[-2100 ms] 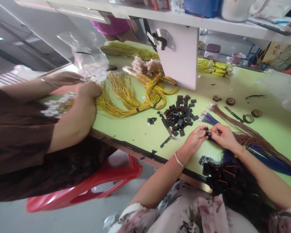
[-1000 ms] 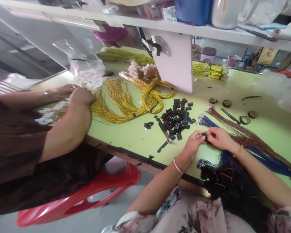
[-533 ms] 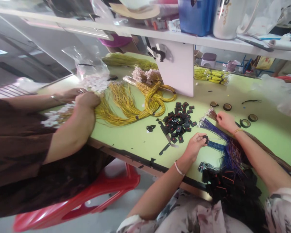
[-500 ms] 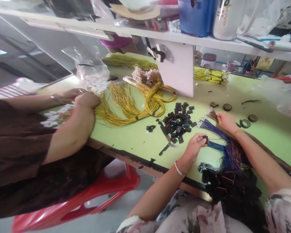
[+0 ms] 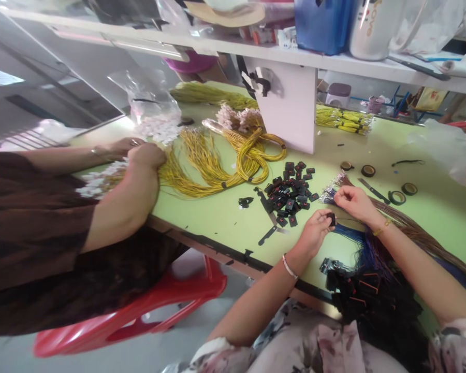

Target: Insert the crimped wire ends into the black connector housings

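Note:
My left hand (image 5: pixel 316 231) pinches a small black connector (image 5: pixel 331 219), with blue wires (image 5: pixel 347 233) close to its right side. My right hand (image 5: pixel 353 203) is closed just above and to the right, over the tips of the purple and brown wires (image 5: pixel 392 215); whatever its fingers grip is too small to make out. Left of my hands lies a pile of black connectors (image 5: pixel 289 191) with red marks. Finished-looking black connectors with wires (image 5: pixel 373 298) are heaped near my body.
Another person's hands (image 5: pixel 145 154) work at the left among white connectors and yellow wires (image 5: pixel 202 181). A cutter (image 5: pixel 267 235), another knife (image 5: pixel 374 190) and tape rolls (image 5: pixel 396 197) lie on the green table (image 5: pixel 213 223). A shelf (image 5: pixel 233 49) crosses above.
My right hand has moved left and toward my left hand, from the brown wire ends to the purple ones. A knife it covered now shows. My left hand still holds the black connector.

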Demonstrator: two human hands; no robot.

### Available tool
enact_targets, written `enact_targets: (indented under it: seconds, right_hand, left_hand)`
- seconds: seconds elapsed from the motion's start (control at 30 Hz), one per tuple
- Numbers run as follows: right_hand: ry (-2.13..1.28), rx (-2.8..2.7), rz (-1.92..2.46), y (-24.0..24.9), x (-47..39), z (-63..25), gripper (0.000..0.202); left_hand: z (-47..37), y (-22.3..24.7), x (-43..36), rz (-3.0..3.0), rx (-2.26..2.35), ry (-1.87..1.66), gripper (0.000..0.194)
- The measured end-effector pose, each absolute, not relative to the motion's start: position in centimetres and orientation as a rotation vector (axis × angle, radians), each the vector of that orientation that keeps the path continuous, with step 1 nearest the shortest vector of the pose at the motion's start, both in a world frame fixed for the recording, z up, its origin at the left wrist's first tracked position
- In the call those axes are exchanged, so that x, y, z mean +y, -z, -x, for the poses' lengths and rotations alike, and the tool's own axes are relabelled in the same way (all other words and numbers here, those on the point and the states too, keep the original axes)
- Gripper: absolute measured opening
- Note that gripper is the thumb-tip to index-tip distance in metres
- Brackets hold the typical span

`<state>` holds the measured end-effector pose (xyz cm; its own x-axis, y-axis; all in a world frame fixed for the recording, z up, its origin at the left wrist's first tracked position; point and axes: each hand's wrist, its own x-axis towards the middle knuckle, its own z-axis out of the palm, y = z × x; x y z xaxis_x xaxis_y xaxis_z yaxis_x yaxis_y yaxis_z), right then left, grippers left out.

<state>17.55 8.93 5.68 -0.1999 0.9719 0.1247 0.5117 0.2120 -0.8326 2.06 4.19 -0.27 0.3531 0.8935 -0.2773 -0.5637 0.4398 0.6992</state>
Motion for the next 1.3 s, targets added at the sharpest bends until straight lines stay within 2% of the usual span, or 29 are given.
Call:
enact_targets:
  seconds: [0.37,0.83,1.13,1.3]
  right_hand:
    - [-0.88,-1.728,1.472,-3.1,4.1,-18.0,0.008]
    - [-0.681,-1.916,1.462,-2.6,4.0,-17.7,0.012]
    - [-0.772,-1.952,1.484,-2.3,3.8,-18.1,0.012]
    - [-1.118,-1.828,1.48,-3.5,4.9,-19.4,0.02]
  left_hand:
    - [-2.1,0.2,4.3,-0.481,0.654,-0.989,0.021]
    - [-2.4,0.6,3.9,-0.687,0.809,-0.995,0.028]
    - [-2.5,1.0,4.1,-0.757,0.869,-0.968,0.027]
    - [-2.6,-1.2,1.4,-1.203,0.913,-1.099,0.024]
